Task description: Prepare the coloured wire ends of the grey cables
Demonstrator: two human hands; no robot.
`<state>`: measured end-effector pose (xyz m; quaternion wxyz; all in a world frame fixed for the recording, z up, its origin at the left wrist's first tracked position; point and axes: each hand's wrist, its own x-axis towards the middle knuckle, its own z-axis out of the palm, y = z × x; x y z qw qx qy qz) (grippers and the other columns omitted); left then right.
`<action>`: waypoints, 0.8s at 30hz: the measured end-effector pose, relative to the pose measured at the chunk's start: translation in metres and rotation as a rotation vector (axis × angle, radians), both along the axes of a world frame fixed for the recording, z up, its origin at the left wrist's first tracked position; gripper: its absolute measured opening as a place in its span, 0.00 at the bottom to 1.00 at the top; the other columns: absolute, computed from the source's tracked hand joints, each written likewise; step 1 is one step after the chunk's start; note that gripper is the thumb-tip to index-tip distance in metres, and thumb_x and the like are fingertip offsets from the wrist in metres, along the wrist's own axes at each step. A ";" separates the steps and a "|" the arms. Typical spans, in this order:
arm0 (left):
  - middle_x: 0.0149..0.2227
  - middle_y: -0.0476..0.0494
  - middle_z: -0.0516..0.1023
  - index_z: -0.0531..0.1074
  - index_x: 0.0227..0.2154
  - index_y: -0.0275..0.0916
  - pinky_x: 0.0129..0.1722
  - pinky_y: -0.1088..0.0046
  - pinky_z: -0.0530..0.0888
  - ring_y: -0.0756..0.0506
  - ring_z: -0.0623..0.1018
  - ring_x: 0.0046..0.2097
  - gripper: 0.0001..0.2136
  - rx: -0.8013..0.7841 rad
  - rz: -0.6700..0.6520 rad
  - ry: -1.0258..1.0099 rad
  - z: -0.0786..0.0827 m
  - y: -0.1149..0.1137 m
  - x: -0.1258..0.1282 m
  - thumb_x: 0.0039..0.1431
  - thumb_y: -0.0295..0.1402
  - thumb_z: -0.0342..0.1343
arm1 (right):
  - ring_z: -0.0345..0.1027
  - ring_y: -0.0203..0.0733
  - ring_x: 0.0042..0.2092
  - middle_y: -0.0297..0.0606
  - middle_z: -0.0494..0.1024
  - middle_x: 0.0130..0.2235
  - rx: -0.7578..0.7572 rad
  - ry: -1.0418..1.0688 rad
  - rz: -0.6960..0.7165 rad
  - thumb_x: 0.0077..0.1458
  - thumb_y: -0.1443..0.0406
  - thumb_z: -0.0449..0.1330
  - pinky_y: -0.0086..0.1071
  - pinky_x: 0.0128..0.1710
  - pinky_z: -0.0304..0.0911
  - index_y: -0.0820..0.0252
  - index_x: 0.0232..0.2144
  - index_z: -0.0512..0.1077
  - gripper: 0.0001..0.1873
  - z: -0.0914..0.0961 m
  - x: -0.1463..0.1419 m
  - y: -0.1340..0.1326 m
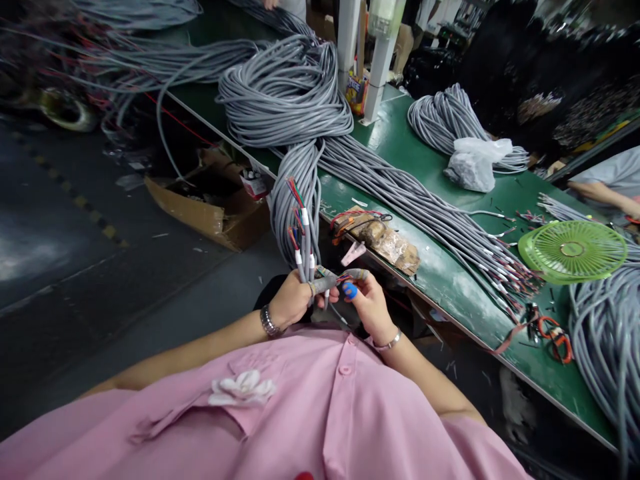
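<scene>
My left hand [294,297] is closed around a grey cable [324,285] in front of my chest. Coloured wires [343,277] come out of the cable's end and reach my right hand [369,303], whose thumb and fingers pinch them. A blue cover sits on a right-hand fingertip. Just above my left hand, several grey cable ends [306,233] with white bands and red, green and blue wires stand up. Behind them a thick bundle of grey cables [295,193] hangs over the table edge.
The green table [390,137] carries a large cable coil [285,93], a row of cables [410,193], a green fan [573,251], orange-handled scissors [555,339] and a plastic bag [473,163]. A cardboard box [200,207] stands below left. Another person's arm [607,197] shows at right.
</scene>
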<state>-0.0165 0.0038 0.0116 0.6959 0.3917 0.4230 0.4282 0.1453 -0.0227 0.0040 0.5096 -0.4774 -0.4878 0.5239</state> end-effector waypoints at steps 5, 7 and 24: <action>0.23 0.42 0.78 0.76 0.25 0.33 0.20 0.75 0.70 0.47 0.75 0.23 0.10 0.065 -0.097 0.097 -0.004 -0.001 -0.005 0.49 0.37 0.64 | 0.68 0.36 0.27 0.32 0.74 0.26 -0.094 0.170 0.003 0.49 0.58 0.65 0.30 0.28 0.65 0.57 0.31 0.70 0.11 0.001 -0.011 0.006; 0.22 0.42 0.78 0.77 0.24 0.33 0.21 0.75 0.70 0.49 0.73 0.22 0.10 0.112 -0.189 0.212 -0.006 -0.001 -0.010 0.50 0.37 0.63 | 0.67 0.36 0.24 0.30 0.73 0.24 -0.113 0.206 0.073 0.50 0.58 0.64 0.31 0.26 0.65 0.57 0.30 0.70 0.10 0.001 -0.013 0.008; 0.21 0.43 0.78 0.72 0.23 0.33 0.15 0.78 0.66 0.46 0.78 0.22 0.11 -0.079 0.101 -0.031 -0.008 -0.001 -0.005 0.43 0.35 0.67 | 0.59 0.31 0.24 0.29 0.70 0.25 -0.186 0.197 0.014 0.48 0.59 0.64 0.26 0.25 0.57 0.59 0.30 0.72 0.11 -0.001 -0.015 0.015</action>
